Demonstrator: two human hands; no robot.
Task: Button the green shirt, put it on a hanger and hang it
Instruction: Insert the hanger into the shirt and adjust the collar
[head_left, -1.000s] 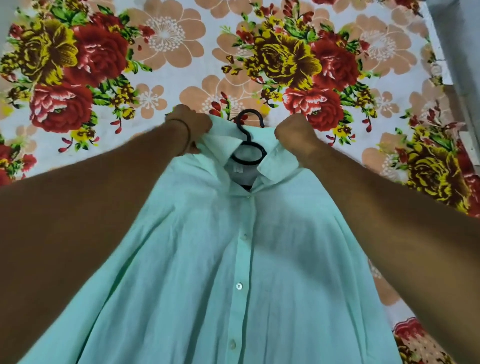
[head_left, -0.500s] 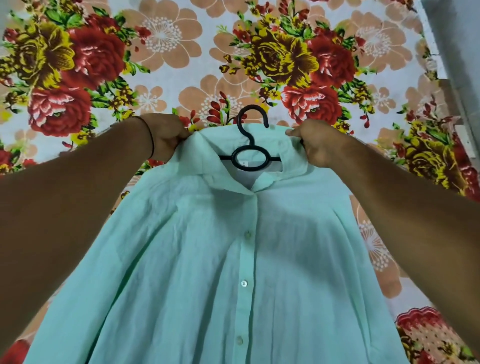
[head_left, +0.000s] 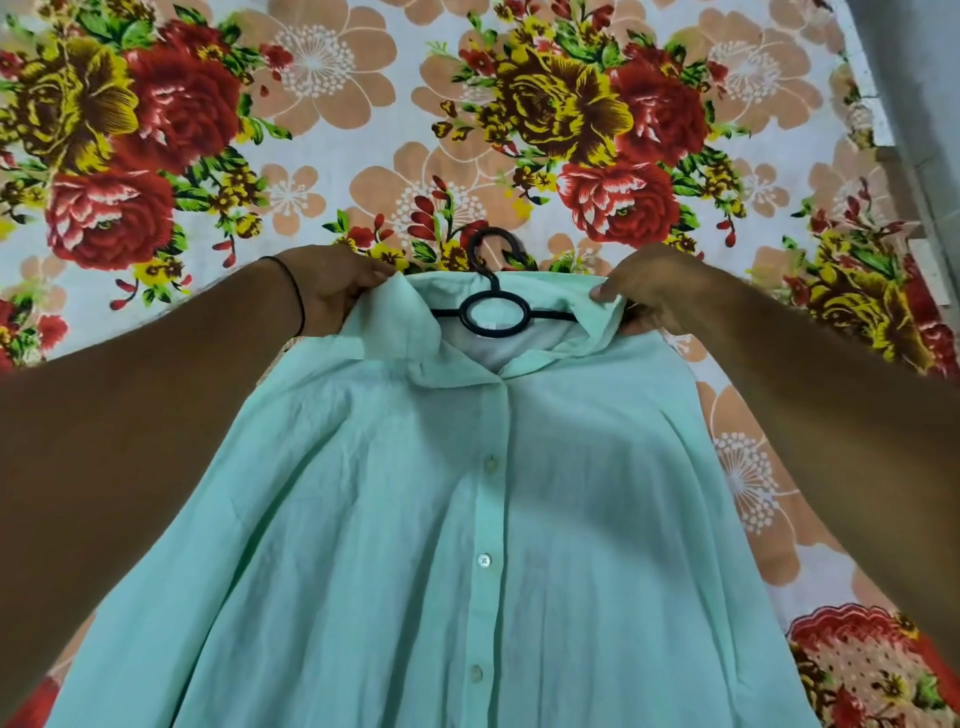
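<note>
The green shirt (head_left: 415, 519) lies front-up on the flowered bedsheet, its placket buttoned down the middle and the collar pointing away from me. A black plastic hanger (head_left: 493, 312) sits inside the neck opening, its hook sticking out past the collar. My left hand (head_left: 337, 288) pinches the left end of the collar. My right hand (head_left: 644, 291) pinches the right end of the collar, thumb on top of the fabric. The hanger's arms are hidden under the shoulders.
The flowered bedsheet (head_left: 363, 130) covers the whole surface around the shirt. A grey wall or bed edge (head_left: 914, 104) runs along the far right.
Both hands have moved apart from the middle of the collar to its outer ends, spreading the collar wide. The hanger's ring and bar now show fully in the neck opening.
</note>
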